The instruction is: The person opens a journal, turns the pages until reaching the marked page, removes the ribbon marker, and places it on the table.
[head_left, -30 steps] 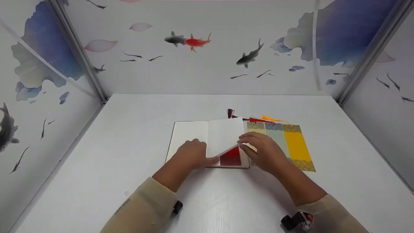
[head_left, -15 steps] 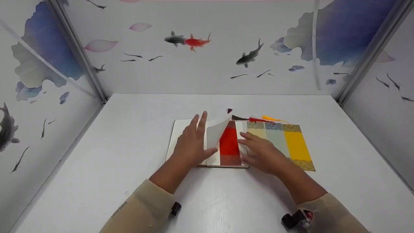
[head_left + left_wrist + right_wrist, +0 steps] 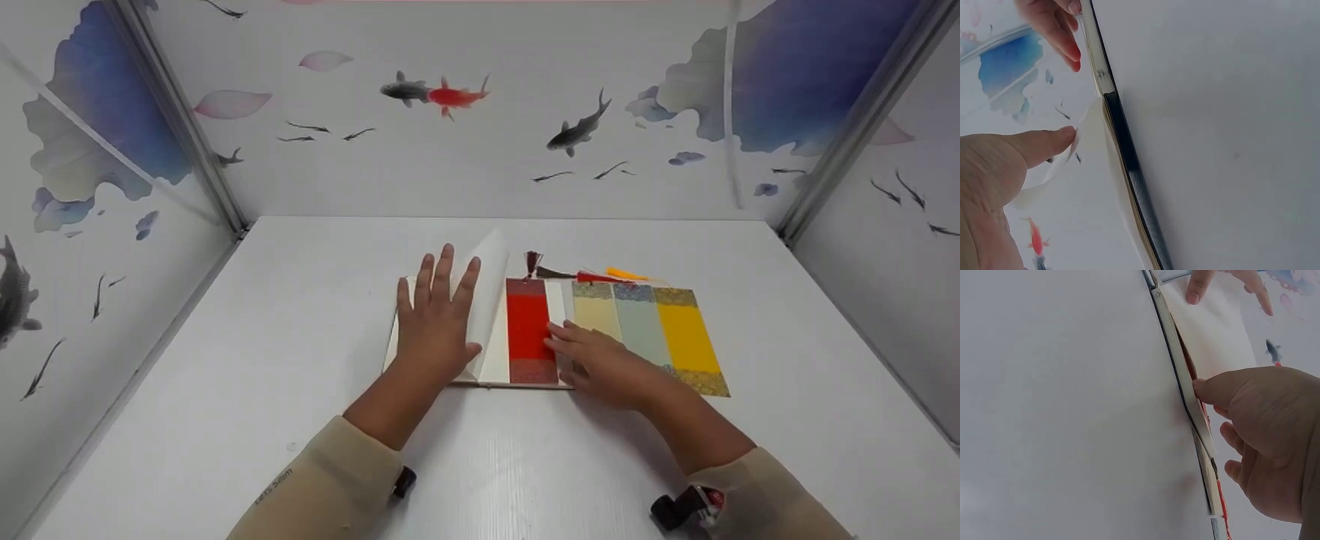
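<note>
An open notebook [image 3: 495, 367] lies on the table with a red bookmark [image 3: 528, 322] on its right-hand page. My left hand [image 3: 435, 330], fingers spread, lies over the left half against a curved, half-raised page [image 3: 491, 281]. In the left wrist view the thumb [image 3: 1050, 145] is straight beside that page. My right hand [image 3: 611, 367] reaches in from the right, fingertips at the red bookmark's right edge. Seen from the right wrist, its thumb touches the notebook's edge [image 3: 1176, 363], and the other fingers are loosely bent, holding nothing.
Right of the notebook lie a cream bookmark [image 3: 598, 310], a pale green bookmark [image 3: 641, 322] and a yellow bookmark [image 3: 682, 330]. Dark, red [image 3: 598, 277] and yellow [image 3: 628, 274] tassels stretch out behind them. Printed panels wall in the white table [image 3: 315, 315] at the back and sides.
The right hand has let go of the page, which has swung left and uncovered the red bookmark. My left hand has lifted, spread its fingers and come down over the left side.
</note>
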`<state>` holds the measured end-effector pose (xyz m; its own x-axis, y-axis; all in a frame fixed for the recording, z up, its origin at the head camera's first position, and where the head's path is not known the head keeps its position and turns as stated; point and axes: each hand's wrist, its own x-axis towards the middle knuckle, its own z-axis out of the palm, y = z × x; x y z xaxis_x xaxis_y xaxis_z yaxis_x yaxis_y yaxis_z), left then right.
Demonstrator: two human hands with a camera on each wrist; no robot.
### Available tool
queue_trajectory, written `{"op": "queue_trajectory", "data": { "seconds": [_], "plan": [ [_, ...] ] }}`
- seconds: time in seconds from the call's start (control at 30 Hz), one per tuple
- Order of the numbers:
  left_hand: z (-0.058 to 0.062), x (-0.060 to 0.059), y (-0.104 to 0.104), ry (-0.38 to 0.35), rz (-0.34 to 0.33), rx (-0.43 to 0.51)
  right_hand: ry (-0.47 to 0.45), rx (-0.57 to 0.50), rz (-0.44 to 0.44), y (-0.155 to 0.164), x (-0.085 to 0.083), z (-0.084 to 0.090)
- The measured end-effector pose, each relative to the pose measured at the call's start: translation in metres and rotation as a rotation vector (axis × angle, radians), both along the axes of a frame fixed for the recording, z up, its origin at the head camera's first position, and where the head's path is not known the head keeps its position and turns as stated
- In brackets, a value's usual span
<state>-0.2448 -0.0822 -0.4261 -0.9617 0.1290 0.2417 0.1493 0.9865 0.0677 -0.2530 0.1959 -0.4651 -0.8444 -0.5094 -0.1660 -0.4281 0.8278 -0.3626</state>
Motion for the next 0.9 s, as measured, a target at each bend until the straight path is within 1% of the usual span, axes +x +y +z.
{"op": "queue_trajectory", "data": {
  "seconds": [0.13, 0.27, 0.4, 0.57, 0.67, 0.8, 0.9],
  "plan": [
    [0.001, -0.001, -0.001, -0.042, 0.005, -0.015, -0.007, 0.014, 0.014, -0.001, 0.001, 0.0],
    [0.0, -0.001, -0.002, -0.113, -0.002, -0.026, -0.013, 0.021, 0.03, 0.0, 0.002, 0.0],
    [-0.001, 0.001, -0.003, -0.22, -0.035, -0.004, -0.01, 0.023, 0.041, 0.0, 0.002, 0.0],
    [-0.003, 0.003, -0.007, -0.391, -0.079, 0.045, 0.012, 0.015, 0.066, 0.0, 0.002, -0.001],
    [-0.005, 0.003, -0.009, -0.479, -0.08, 0.088, 0.016, 0.013, 0.074, -0.001, 0.002, -0.001],
    [-0.005, 0.002, -0.011, -0.554, -0.068, 0.126, 0.007, 0.014, 0.063, -0.001, 0.001, -0.002],
    [-0.005, 0.0, -0.012, -0.582, -0.063, 0.125, -0.005, 0.006, 0.053, 0.0, 0.001, -0.003]
  ]
}}
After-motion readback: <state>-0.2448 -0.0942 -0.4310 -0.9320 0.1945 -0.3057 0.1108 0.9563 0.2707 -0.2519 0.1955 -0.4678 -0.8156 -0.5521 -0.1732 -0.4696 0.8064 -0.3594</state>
